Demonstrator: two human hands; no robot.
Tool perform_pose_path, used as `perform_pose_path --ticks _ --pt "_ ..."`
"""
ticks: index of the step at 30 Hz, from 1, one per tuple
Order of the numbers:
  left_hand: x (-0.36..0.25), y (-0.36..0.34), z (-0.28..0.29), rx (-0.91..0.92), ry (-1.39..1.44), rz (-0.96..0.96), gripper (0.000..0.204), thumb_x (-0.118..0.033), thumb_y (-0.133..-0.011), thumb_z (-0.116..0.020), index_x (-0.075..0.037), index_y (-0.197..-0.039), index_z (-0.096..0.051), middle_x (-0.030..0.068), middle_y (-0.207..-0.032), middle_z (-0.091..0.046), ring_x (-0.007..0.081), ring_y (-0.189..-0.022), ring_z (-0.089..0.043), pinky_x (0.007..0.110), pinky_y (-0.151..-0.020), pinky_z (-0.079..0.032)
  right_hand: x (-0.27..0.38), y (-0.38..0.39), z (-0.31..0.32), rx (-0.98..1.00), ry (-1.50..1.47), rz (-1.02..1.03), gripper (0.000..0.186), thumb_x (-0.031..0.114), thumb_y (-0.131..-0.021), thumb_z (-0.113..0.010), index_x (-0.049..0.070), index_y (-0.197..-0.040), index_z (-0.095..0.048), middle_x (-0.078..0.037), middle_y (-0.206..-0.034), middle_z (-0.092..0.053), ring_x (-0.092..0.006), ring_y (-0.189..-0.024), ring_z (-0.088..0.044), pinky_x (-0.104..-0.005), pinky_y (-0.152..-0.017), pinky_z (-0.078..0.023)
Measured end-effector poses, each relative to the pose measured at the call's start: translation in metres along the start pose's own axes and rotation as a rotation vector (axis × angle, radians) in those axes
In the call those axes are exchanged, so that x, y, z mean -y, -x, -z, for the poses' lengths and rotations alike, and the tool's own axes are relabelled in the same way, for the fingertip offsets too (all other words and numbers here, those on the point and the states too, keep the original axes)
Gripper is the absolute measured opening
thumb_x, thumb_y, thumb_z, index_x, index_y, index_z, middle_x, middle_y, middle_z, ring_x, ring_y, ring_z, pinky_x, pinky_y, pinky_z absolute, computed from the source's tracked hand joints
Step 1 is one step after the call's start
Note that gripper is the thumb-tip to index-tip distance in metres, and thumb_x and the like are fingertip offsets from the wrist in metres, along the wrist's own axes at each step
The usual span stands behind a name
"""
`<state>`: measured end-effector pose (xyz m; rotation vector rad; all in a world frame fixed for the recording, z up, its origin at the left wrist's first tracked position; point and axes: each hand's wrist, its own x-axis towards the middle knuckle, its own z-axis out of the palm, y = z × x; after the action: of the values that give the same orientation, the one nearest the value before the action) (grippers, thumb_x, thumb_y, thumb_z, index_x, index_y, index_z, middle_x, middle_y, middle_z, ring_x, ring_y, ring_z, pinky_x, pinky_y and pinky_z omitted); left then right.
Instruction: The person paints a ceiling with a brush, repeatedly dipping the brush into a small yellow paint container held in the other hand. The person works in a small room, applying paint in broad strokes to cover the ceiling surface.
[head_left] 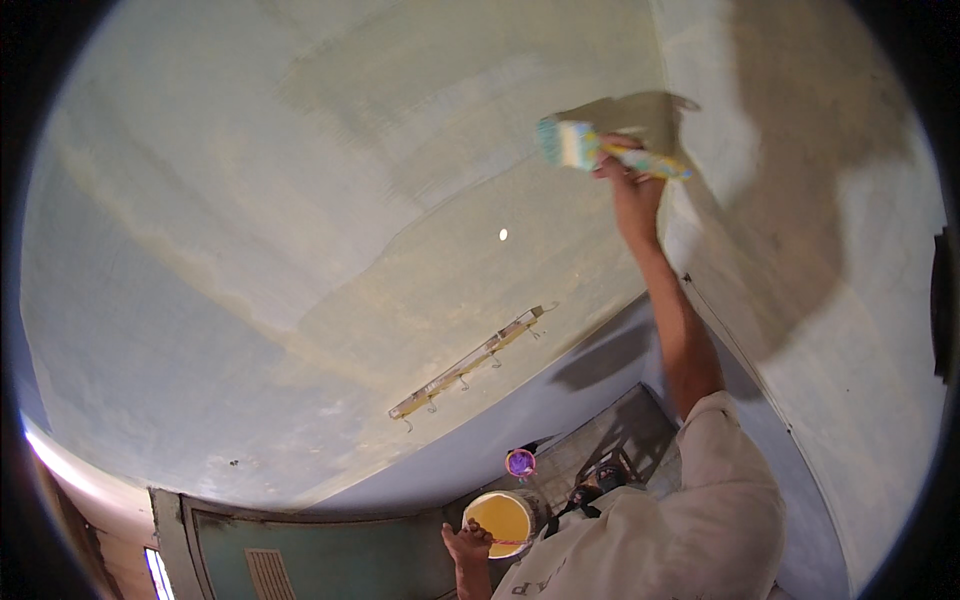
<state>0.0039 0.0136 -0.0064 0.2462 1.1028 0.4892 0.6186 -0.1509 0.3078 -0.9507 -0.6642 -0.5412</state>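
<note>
Up near the wall corner, my right hand [630, 168] is closed around the handle of a wide paintbrush [575, 144]. The brush looks blurred, with teal-stained bristles pointing left and a yellow-smeared handle. Its bristles lie at the painted wall [430, 150]; whether they touch it, I cannot tell. Low in the view, my left hand [467, 543] is at the rim of a white bucket [534, 505] holding yellow liquid. Its fingers appear hooked on the bucket's reddish handle [508, 543], while the thumb stands apart.
A rail with several hooks [465, 364] is fixed to the wall below the brush. Below it are a small container with purple contents [520, 462] and a greenish door [330, 550]. At the right, an adjoining wall [830, 400] meets the painted one. Tiled floor [590, 440] shows far below.
</note>
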Motion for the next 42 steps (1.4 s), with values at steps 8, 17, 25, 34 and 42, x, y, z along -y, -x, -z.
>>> perform_pose_path --ticks 8,17,25,34,42 --pt "0.003 0.007 -0.006 -0.018 -0.044 0.005 0.071 -0.072 -0.092 -0.036 -0.005 -0.089 -0.059 0.0032 -0.069 -0.052 0.0199 -0.059 -0.046 0.037 -0.058 -0.037 -0.011 -0.050 0.062 -0.254 0.326 0.006 0.020 0.008 -0.095 -0.067 0.004 -0.114 -0.071 -0.007 -0.109 -0.071 -0.0175 -0.100 -0.066 -0.0349 -0.086 -0.056" --pt "0.004 0.004 0.000 -0.031 -0.016 -0.003 0.071 -0.072 -0.093 -0.036 -0.005 -0.090 -0.060 0.0031 -0.069 -0.054 0.0204 -0.058 -0.049 0.037 -0.058 -0.039 0.013 0.032 -0.012 0.254 0.587 0.419 0.043 -0.006 -0.075 -0.075 0.018 -0.111 -0.073 -0.004 -0.118 -0.067 -0.0237 -0.107 -0.065 -0.0352 -0.085 -0.058" --pt "0.005 0.013 -0.006 -0.044 -0.044 -0.042 0.072 -0.071 -0.095 -0.033 -0.005 -0.090 -0.060 0.0026 -0.070 -0.052 0.0197 -0.059 -0.048 0.038 -0.057 -0.039 0.032 0.024 -0.025 0.201 0.060 -0.007 0.016 0.001 -0.094 -0.066 0.004 -0.109 -0.068 -0.005 -0.104 -0.070 -0.0137 -0.099 -0.066 -0.0315 -0.081 -0.057" --pt "0.007 0.008 -0.003 0.004 -0.025 -0.021 0.070 -0.070 -0.095 -0.033 -0.005 -0.089 -0.059 0.0025 -0.069 -0.052 0.0198 -0.059 -0.047 0.038 -0.058 -0.039 0.001 -0.017 0.022 -0.083 0.455 0.408 0.024 -0.003 -0.092 -0.066 0.002 -0.115 -0.069 -0.008 -0.118 -0.067 -0.0201 -0.107 -0.064 -0.0336 -0.090 -0.055" --pt "0.013 0.006 -0.008 0.010 -0.034 -0.023 0.069 -0.069 -0.095 -0.035 -0.005 -0.093 -0.061 0.0029 -0.071 -0.054 0.0198 -0.059 -0.047 0.037 -0.058 -0.039 0.030 0.072 -0.071 0.362 0.582 0.561 0.046 -0.007 -0.071 -0.075 0.016 -0.111 -0.075 -0.003 -0.122 -0.067 -0.0278 -0.104 -0.066 -0.0385 -0.085 -0.059"
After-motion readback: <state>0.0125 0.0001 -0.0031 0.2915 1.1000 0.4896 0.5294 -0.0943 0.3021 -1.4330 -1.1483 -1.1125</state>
